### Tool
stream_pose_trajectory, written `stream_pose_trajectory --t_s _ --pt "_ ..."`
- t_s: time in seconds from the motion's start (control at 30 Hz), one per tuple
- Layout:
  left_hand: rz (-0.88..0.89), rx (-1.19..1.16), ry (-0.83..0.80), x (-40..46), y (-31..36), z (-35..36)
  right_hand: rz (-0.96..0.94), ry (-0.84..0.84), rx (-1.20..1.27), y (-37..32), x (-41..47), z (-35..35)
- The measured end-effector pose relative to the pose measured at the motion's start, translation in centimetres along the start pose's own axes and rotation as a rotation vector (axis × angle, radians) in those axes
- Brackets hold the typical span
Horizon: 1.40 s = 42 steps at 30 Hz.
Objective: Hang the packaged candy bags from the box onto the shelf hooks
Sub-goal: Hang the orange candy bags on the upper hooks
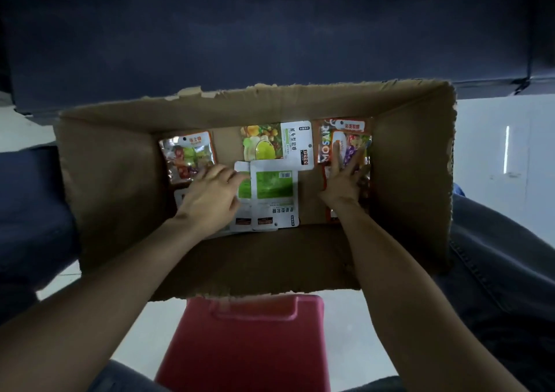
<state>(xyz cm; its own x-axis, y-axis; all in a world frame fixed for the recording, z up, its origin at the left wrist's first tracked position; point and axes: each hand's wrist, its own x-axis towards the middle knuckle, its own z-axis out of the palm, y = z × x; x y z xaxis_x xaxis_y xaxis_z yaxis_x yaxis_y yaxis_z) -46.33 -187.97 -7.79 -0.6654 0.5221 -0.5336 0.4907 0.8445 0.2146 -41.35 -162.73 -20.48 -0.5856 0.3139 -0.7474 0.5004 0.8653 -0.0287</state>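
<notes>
Both hands reached into the box. Left hand curled onto a white-green candy bag; right hand lay flat, fingers spread, on an orange bag. Best: pinch 1 bag by its hang-hole edge.

Open cardboard box at centre, torn rims, candy bags flat on its floor: orange-framed fruit bag at 10 o'clock, white-and-green bag mid-floor, MOSAIC bag at 2 o'clock. Left hand reaching in, fingers curled at the white-and-green bag's left edge; right hand spread flat on the grape-print bag. Red stool at 6 o'clock under the box.
</notes>
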Motion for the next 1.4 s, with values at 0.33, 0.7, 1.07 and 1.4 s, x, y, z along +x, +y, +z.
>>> stream_pose_trajectory --t_s 0.33,0.7,1.07,1.4 --pt "-0.190 -0.253 -0.404 1.1 1.0 3.1 0.018 -0.014 -0.044 0.5 -0.7 0.1" --pt "-0.606 -1.147 -0.223 14.0 7.6 6.8 -0.017 0.039 0.029 1.6 -0.3 0.2" --pt "-0.675 -1.081 -0.125 16.3 12.1 6.7 0.051 0.057 -0.022 1.2 -1.4 0.3" --pt "-0.759 -1.453 -0.084 10.5 11.3 3.5 -0.092 0.085 0.285 -1.2 -7.9 -3.0"
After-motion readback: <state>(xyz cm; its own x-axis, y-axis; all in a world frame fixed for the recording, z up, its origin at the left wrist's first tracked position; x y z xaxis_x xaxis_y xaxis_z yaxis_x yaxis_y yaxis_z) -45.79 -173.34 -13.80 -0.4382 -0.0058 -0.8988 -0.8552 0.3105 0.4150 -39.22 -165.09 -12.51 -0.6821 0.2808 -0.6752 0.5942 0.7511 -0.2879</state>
